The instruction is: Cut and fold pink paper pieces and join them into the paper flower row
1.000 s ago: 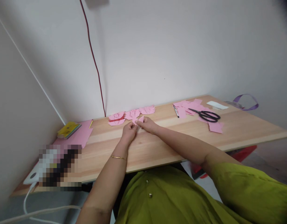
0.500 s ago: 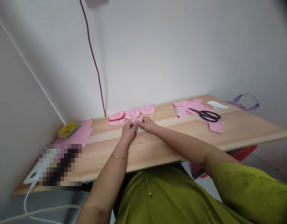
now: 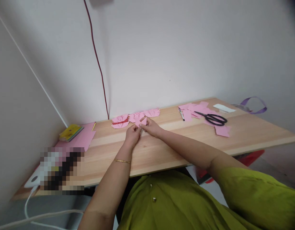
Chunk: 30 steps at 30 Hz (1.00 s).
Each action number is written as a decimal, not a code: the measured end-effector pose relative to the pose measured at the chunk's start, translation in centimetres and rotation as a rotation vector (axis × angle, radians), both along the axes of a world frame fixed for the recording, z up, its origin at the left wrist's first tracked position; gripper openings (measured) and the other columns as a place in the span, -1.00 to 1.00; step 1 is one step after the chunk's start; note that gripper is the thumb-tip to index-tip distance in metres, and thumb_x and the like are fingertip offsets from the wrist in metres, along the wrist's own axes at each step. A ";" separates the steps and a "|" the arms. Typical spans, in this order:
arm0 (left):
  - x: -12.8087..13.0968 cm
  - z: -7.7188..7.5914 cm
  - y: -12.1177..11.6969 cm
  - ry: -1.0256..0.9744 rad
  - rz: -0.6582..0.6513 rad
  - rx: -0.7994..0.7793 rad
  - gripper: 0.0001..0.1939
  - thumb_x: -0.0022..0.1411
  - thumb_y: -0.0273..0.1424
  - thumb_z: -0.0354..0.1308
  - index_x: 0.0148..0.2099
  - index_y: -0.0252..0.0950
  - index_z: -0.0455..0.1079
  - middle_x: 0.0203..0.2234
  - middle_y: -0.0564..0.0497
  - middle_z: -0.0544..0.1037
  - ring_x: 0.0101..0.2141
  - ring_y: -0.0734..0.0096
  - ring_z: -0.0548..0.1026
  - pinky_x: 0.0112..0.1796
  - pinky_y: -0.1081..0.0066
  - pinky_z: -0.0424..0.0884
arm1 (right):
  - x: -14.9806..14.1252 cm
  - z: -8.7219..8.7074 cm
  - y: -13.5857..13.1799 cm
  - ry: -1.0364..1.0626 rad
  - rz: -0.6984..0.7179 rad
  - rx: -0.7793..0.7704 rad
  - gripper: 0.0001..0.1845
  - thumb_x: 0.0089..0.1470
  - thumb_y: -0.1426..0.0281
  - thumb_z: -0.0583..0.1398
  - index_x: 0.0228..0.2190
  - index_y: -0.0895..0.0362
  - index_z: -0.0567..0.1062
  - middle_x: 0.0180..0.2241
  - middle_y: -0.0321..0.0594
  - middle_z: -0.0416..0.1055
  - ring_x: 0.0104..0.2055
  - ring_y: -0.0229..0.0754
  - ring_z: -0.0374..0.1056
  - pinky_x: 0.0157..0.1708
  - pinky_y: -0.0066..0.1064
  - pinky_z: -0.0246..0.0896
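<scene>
My left hand (image 3: 132, 134) and my right hand (image 3: 151, 127) meet at the middle of the wooden table (image 3: 162, 150). Both pinch a small pink paper piece (image 3: 143, 121) between their fingertips, just above the tabletop. Right behind it lies a row of folded pink paper pieces (image 3: 135, 117) near the wall. A gold bangle sits on my left wrist.
Black scissors (image 3: 213, 118) lie on scattered pink paper scraps (image 3: 197, 110) at the right, with a pen (image 3: 181, 114) beside them. A pink sheet (image 3: 81, 138) and a yellow pad (image 3: 70, 132) lie at the left. A purple ribbon (image 3: 254, 105) rests at the far right corner.
</scene>
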<state>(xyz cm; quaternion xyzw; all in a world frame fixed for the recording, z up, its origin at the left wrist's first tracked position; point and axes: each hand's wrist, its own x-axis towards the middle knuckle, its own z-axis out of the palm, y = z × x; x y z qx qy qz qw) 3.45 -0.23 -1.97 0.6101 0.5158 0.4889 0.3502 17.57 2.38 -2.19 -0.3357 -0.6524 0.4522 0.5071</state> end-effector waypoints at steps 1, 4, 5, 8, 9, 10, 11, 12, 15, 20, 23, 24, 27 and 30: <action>0.0 0.0 0.0 0.000 0.001 -0.001 -0.73 0.08 -0.29 0.19 -0.55 -0.27 0.23 -0.72 0.14 0.30 -0.63 0.53 0.21 -0.54 0.48 0.09 | 0.0 0.1 -0.1 -0.007 0.008 -0.004 -0.67 -0.05 0.24 0.22 -0.26 0.14 0.33 -0.51 -0.40 0.31 -0.53 -0.36 0.16 -0.49 -0.50 0.10; 0.0 -0.1 0.0 -0.010 0.007 -0.010 -0.74 0.06 -0.29 0.21 -0.55 -0.27 0.24 -0.72 0.15 0.30 -0.63 0.52 0.23 -0.53 0.48 0.10 | 0.1 0.5 -0.3 -0.067 0.008 -0.027 -0.73 -0.04 0.21 0.21 -0.40 0.17 0.37 -0.56 -0.39 0.26 -0.53 -0.35 0.13 -0.49 -0.48 0.07; 0.0 -0.1 0.0 -0.010 0.009 -0.016 -0.74 0.06 -0.28 0.21 -0.54 -0.28 0.25 -0.72 0.15 0.30 -0.63 0.52 0.22 -0.54 0.48 0.10 | 0.1 0.6 -0.4 -0.080 0.003 -0.035 -0.72 -0.04 0.20 0.20 -0.43 0.18 0.38 -0.58 -0.39 0.25 -0.53 -0.34 0.12 -0.49 -0.48 0.05; -0.1 -0.2 0.0 -0.018 0.008 -0.017 -0.74 0.06 -0.27 0.22 -0.54 -0.28 0.27 -0.72 0.15 0.29 -0.64 0.54 0.21 -0.55 0.48 0.08 | 0.1 0.6 -0.4 -0.081 -0.008 -0.047 -0.70 -0.06 0.18 0.21 -0.47 0.18 0.37 -0.62 -0.40 0.22 -0.54 -0.34 0.10 -0.51 -0.48 0.01; -0.1 -0.2 0.1 -0.019 0.007 -0.011 -0.74 0.06 -0.27 0.22 -0.53 -0.29 0.27 -0.72 0.15 0.29 -0.64 0.54 0.20 -0.55 0.48 0.08 | 0.1 0.5 -0.4 -0.078 -0.012 -0.047 -0.70 -0.06 0.17 0.22 -0.48 0.17 0.36 -0.62 -0.41 0.21 -0.54 -0.34 0.10 -0.51 -0.49 0.01; -0.1 -0.3 0.1 -0.017 0.007 -0.003 -0.74 0.06 -0.27 0.21 -0.54 -0.29 0.27 -0.72 0.15 0.28 -0.63 0.54 0.20 -0.55 0.48 0.08 | 0.1 0.4 -0.3 -0.076 -0.015 -0.045 -0.69 -0.06 0.17 0.22 -0.49 0.17 0.35 -0.63 -0.41 0.21 -0.55 -0.34 0.10 -0.52 -0.49 0.00; -0.1 -0.3 0.1 -0.013 0.007 0.006 -0.74 0.06 -0.28 0.21 -0.54 -0.29 0.26 -0.71 0.15 0.28 -0.63 0.54 0.20 -0.55 0.48 0.09 | 0.1 0.2 -0.2 -0.074 -0.018 -0.041 -0.69 -0.06 0.16 0.22 -0.50 0.17 0.35 -0.63 -0.41 0.21 -0.55 -0.35 0.10 -0.52 -0.49 0.00; -0.1 -0.4 0.1 -0.016 0.004 0.013 -0.75 0.06 -0.29 0.21 -0.53 -0.29 0.26 -0.70 0.15 0.27 -0.63 0.55 0.20 -0.55 0.49 0.09 | 0.1 0.1 -0.1 -0.072 -0.020 -0.035 -0.69 -0.07 0.16 0.22 -0.50 0.17 0.35 -0.63 -0.42 0.21 -0.55 -0.35 0.10 -0.52 -0.49 0.00; 0.0 -0.2 0.1 -0.075 -0.023 0.027 -0.82 0.04 -0.33 0.23 -0.43 -0.28 0.29 -0.66 0.18 0.26 -0.62 0.56 0.21 -0.55 0.51 0.12 | 0.1 -0.2 0.1 -0.073 -0.020 -0.028 -0.68 -0.07 0.16 0.23 -0.50 0.17 0.35 -0.62 -0.42 0.22 -0.55 -0.35 0.11 -0.52 -0.49 0.01; 0.1 0.0 0.1 -0.080 -0.071 0.060 -0.87 0.03 -0.39 0.22 -0.37 -0.29 0.33 -0.65 0.18 0.25 -0.61 0.56 0.24 -0.53 0.51 0.15 | 0.1 -0.2 0.1 -0.088 -0.022 -0.026 -0.67 -0.07 0.14 0.23 -0.48 0.18 0.38 -0.62 -0.40 0.24 -0.55 -0.35 0.12 -0.52 -0.49 0.03; 0.0 -0.1 0.2 -0.079 -0.085 0.067 -0.90 0.04 -0.39 0.19 -0.37 -0.29 0.36 -0.64 0.17 0.25 -0.60 0.55 0.23 -0.53 0.50 0.16 | 0.2 -0.1 0.1 -0.116 -0.024 -0.032 -0.65 -0.06 0.12 0.22 -0.48 0.18 0.39 -0.62 -0.39 0.26 -0.55 -0.34 0.14 -0.52 -0.49 0.04; 0.0 -0.2 0.2 -0.081 -0.084 0.068 -0.91 0.04 -0.39 0.19 -0.37 -0.29 0.36 -0.64 0.17 0.24 -0.60 0.55 0.23 -0.53 0.50 0.16 | 0.2 -0.1 0.0 -0.128 -0.025 -0.036 -0.65 -0.06 0.12 0.22 -0.49 0.18 0.39 -0.62 -0.38 0.26 -0.55 -0.34 0.14 -0.53 -0.49 0.04; 0.0 -0.2 0.3 -0.082 -0.070 0.080 -0.90 0.04 -0.38 0.19 -0.41 -0.30 0.36 -0.63 0.16 0.24 -0.59 0.55 0.21 -0.53 0.49 0.15 | 0.3 0.0 0.0 -0.149 -0.030 -0.050 -0.64 -0.06 0.11 0.23 -0.49 0.18 0.39 -0.62 -0.37 0.27 -0.56 -0.34 0.14 -0.54 -0.49 0.03; 0.0 0.0 0.2 -0.055 -0.031 0.101 -0.87 0.05 -0.35 0.19 -0.45 -0.31 0.36 -0.64 0.16 0.24 -0.59 0.55 0.20 -0.53 0.49 0.12 | 0.1 0.0 0.1 -0.106 -0.019 -0.062 -0.66 -0.07 0.13 0.24 -0.45 0.18 0.38 -0.60 -0.37 0.28 -0.56 -0.35 0.15 -0.55 -0.49 0.03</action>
